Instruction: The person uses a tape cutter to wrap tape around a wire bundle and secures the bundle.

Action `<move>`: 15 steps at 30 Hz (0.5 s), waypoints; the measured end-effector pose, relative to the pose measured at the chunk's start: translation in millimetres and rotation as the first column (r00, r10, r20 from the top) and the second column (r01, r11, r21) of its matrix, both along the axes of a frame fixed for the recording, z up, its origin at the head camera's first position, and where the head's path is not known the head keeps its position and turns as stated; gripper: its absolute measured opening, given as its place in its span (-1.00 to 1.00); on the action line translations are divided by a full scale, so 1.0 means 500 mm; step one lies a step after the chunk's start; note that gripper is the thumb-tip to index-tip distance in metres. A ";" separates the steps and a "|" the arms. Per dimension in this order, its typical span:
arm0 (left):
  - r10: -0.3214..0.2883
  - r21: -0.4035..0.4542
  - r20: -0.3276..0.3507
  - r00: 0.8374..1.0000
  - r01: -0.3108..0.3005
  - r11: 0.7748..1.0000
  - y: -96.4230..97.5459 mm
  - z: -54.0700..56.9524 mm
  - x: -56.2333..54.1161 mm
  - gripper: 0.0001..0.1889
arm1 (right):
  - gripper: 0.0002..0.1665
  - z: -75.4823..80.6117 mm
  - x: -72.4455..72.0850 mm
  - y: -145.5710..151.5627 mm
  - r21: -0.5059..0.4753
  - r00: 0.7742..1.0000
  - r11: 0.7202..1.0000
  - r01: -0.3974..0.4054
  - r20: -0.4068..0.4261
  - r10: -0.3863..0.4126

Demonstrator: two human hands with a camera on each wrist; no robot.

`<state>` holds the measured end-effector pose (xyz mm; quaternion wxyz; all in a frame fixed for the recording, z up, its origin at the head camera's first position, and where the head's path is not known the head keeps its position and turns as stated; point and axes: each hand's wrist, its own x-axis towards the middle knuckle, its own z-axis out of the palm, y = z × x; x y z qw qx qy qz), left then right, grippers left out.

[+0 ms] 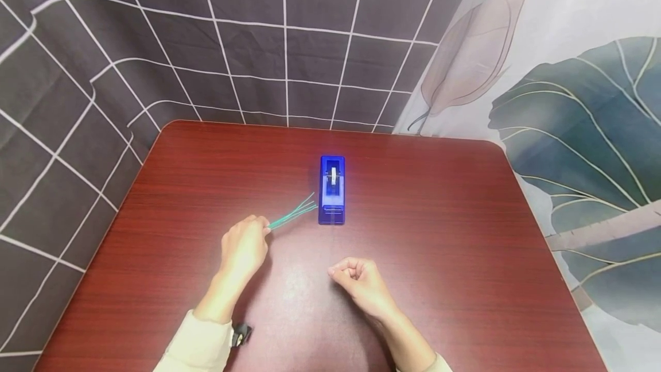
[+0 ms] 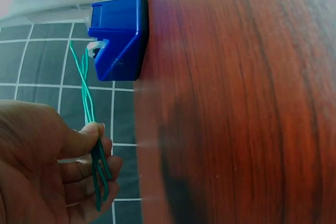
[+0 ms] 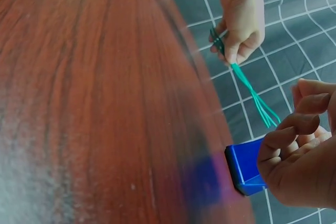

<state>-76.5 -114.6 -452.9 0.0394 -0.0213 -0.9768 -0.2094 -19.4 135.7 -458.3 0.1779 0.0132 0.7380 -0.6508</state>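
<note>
My left hand (image 1: 245, 247) pinches a small bundle of thin green wires (image 1: 292, 215) between thumb and fingertips. In the left wrist view, the wires (image 2: 88, 95) fan out slightly beyond the pinch, and their other ends hang below it across the fingers. The far tips point toward a blue tape dispenser (image 1: 332, 215), which stands on the table with a small roll of tape inside. Nearer to me and right of the dispenser, my right hand (image 1: 364, 287) is over the table with curled fingers and thumb near the index finger. Nothing shows in its grasp.
The table (image 1: 439, 211) has a reddish-brown wood-grain top with rounded far corners. Behind it and on the left hangs a dark grey cloth (image 1: 248, 50) with a white grid. A white leaf-print curtain (image 1: 583, 148) lies along the right. A small black device (image 1: 241, 334) sits at my left cuff.
</note>
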 end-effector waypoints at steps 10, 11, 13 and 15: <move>-0.039 -0.011 0.024 0.999 0.039 0.999 0.000 0.010 0.006 -0.92 | -0.70 0.014 -0.005 0.004 -0.013 0.999 1.000 0.007 -0.039 -0.008; -0.041 -0.012 0.025 0.999 0.041 0.999 0.000 0.010 0.006 -0.92 | -0.70 0.015 -0.005 0.005 -0.014 0.999 1.000 0.006 -0.040 -0.006; -0.046 -0.016 0.026 0.999 0.047 0.999 0.000 0.010 0.007 -0.92 | -0.69 0.018 -0.006 0.005 -0.018 0.999 1.000 0.006 -0.037 -0.007; -0.051 -0.017 0.029 0.998 0.052 0.999 -0.001 0.010 0.008 -0.92 | -0.68 0.021 -0.007 0.006 -0.024 0.999 1.000 0.009 -0.035 -0.010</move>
